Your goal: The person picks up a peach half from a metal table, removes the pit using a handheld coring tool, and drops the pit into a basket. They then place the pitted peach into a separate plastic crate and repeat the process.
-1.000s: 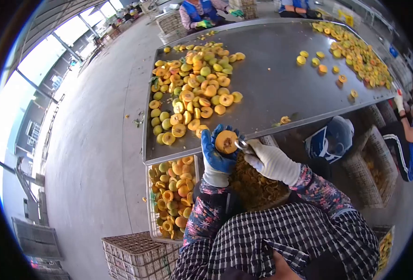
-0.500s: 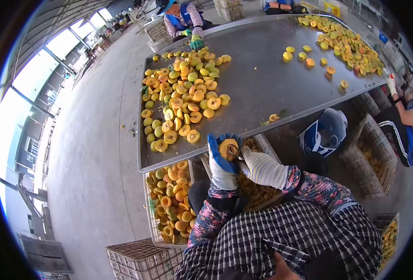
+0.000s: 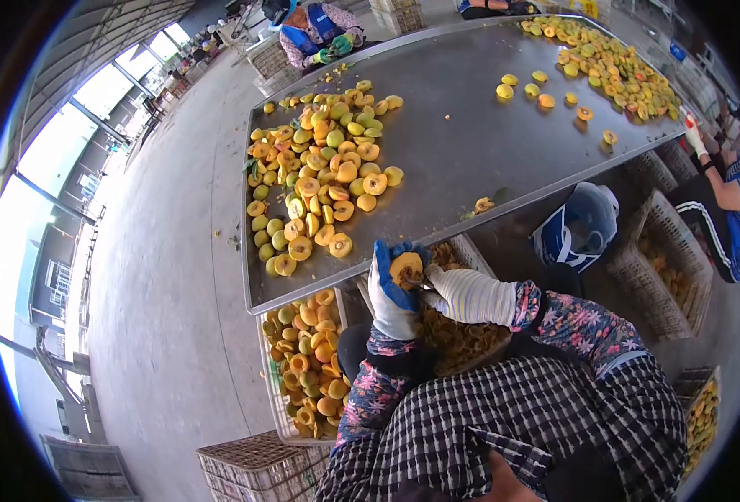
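Observation:
My left hand (image 3: 392,299), in a white glove with a blue coated palm, is wrapped round a yellow peach half (image 3: 404,266), cut face towards me. My right hand (image 3: 475,298), in a striped whitish glove, is closed on a small metal tool (image 3: 424,285) at the lower right of the fruit. The tool's exact kind is mostly hidden by the fingers. Both hands are in front of the metal table's (image 3: 437,167) near edge. Below them, a crate (image 3: 479,258) holds orange-brown fruit pieces.
Halved peaches (image 3: 336,167) lie heaped on the table's left, with another heap (image 3: 617,75) at far right. A crate of halves (image 3: 271,368) stands left of my knees, a blue-and-white bucket (image 3: 575,230) at right. A co-worker (image 3: 324,33) sits across; another person (image 3: 734,192) is at right.
My view has shifted slightly. The tool has moved lower on the peach half, and less of it shows now. The co-worker across has drawn their gloved hands back from the heap and together.

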The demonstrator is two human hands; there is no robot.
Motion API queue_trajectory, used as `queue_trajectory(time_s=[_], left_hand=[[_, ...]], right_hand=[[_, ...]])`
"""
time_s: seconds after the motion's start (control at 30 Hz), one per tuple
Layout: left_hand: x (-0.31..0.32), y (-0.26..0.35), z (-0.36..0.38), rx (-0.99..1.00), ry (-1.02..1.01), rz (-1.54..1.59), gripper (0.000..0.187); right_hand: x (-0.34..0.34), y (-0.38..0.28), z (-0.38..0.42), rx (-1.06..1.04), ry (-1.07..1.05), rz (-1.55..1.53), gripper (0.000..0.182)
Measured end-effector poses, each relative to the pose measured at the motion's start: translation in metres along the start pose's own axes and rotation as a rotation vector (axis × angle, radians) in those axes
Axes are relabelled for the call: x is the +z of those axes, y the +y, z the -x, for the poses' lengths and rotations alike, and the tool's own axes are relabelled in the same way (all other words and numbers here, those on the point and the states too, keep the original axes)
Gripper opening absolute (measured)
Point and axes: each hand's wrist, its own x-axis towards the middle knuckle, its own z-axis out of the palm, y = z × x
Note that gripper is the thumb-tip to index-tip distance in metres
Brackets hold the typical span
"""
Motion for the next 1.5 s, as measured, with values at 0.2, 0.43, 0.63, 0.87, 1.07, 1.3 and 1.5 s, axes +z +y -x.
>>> queue_trajectory(time_s=[0.2, 0.43, 0.63, 0.87, 1.07, 1.3, 1.5], left_hand=[[-0.028, -0.002, -0.014, 0.067, -0.271, -0.086, 0.031], [0.002, 0.016, -0.004, -0.111, -0.18, 0.29, 0.032], [-0.004, 0.01, -0.021, -0.225, -0.103, 0.355, 0.029], [-0.042, -0.015, -0.032, 0.221, -0.108, -0.427, 0.032], [-0.071, 0.029, -0.024, 0.189, -0.002, -0.048, 0.029], [-0.234, 0.113, 0.083, 0.572, 0.442, -0.967, 0.033], [-0.39, 0.056, 0.216, 0.149, 0.713, -0.514, 0.031]], right_hand=[[-0.011, -0.001, -0.001, 0.065, -0.186, -0.649, 0.032], [-0.007, -0.008, 0.004, 0.368, -0.494, -1.627, 0.034], [-0.003, -0.01, 0.006, 0.387, -0.388, -1.583, 0.038], [-0.005, -0.01, 0.011, 0.431, -0.347, -1.085, 0.045], [0.039, 0.054, 0.029, 0.019, -0.217, -0.104, 0.048], [0.028, 0.031, 0.033, 0.183, -0.306, -0.232, 0.038], [0.038, 0.033, 0.035, 0.275, -0.382, -0.369, 0.029]])
